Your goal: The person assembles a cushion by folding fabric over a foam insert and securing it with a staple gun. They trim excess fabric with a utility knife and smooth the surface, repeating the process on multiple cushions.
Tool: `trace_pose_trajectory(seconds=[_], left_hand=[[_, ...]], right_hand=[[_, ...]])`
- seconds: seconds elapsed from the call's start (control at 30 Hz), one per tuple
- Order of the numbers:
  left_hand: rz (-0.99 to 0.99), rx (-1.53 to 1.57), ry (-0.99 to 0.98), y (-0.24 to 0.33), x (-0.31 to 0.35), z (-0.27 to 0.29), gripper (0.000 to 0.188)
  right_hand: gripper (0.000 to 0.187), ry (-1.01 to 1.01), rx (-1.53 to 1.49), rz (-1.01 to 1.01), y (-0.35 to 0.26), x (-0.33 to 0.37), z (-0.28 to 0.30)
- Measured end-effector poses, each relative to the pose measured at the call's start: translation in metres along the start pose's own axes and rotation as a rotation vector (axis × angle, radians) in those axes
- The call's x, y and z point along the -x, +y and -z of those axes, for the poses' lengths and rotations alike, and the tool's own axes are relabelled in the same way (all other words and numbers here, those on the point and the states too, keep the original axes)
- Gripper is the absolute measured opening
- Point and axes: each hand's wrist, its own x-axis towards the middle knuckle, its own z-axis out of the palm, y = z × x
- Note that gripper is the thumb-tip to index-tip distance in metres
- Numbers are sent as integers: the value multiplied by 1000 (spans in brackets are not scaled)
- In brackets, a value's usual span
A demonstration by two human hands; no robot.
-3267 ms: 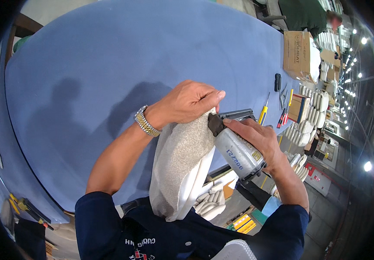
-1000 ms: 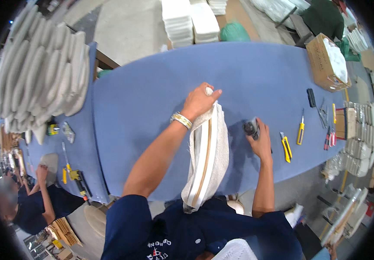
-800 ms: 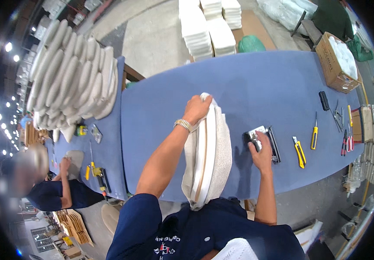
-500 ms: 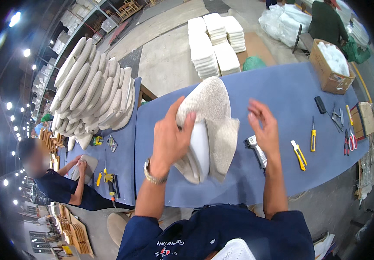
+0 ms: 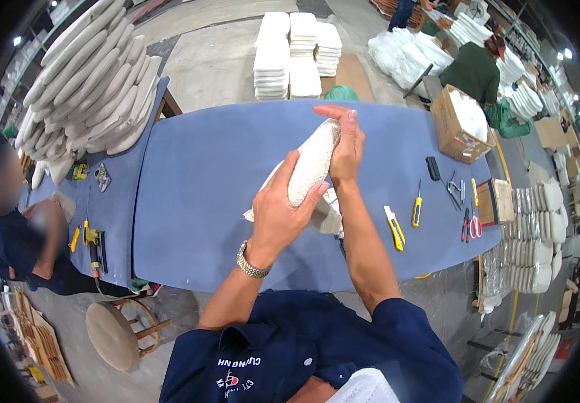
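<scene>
Above the blue-covered table point(image 5: 196, 181), a padded cushion point(image 5: 313, 164) in beige textured fabric is tilted up on its edge. My left hand point(image 5: 280, 211), with a metal watch on its wrist, is closed round the cushion's near left side, thumb on the fabric. Against its upper right edge lies my right hand point(image 5: 348, 148), palm to the fabric and fingers stretched out over the top. A loose flap of the fabric point(image 5: 325, 220) hangs below the cushion. Behind my right wrist, a white-and-dark tool is mostly hidden.
On the right lie a yellow cutter point(image 5: 394, 228), a screwdriver point(image 5: 416, 211), red-handled scissors point(image 5: 475, 227) and a cardboard box point(image 5: 463, 127). Covered cushions point(image 5: 88, 80) are piled at left, near a co-worker point(image 5: 24, 221) and a yellow-and-black power tool point(image 5: 93, 242). White pads point(image 5: 273, 64) stand beyond the table.
My right hand has come in from the right onto the cushion's edge. The cushion has turned from facing me to a narrow, edge-up tilt. The view has shifted right.
</scene>
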Motion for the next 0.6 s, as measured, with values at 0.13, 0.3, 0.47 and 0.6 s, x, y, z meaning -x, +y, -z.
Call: trace_pose_trajectory(seconds=[0.13, 0.3, 0.47, 0.6], left_hand=[[84, 69, -74, -4, -17, 22, 68], [32, 153, -184, -32, -50, 87, 56], [61, 22, -115, -43, -72, 120, 50], [67, -70, -44, -63, -86, 122, 52]], right_hand=[[43, -294, 227, 288, 2, -20, 11], [61, -652, 300, 502, -7, -56, -6], [70, -666, 325, 654, -4, -72, -67], [65, -521, 446, 719, 18, -81, -90]])
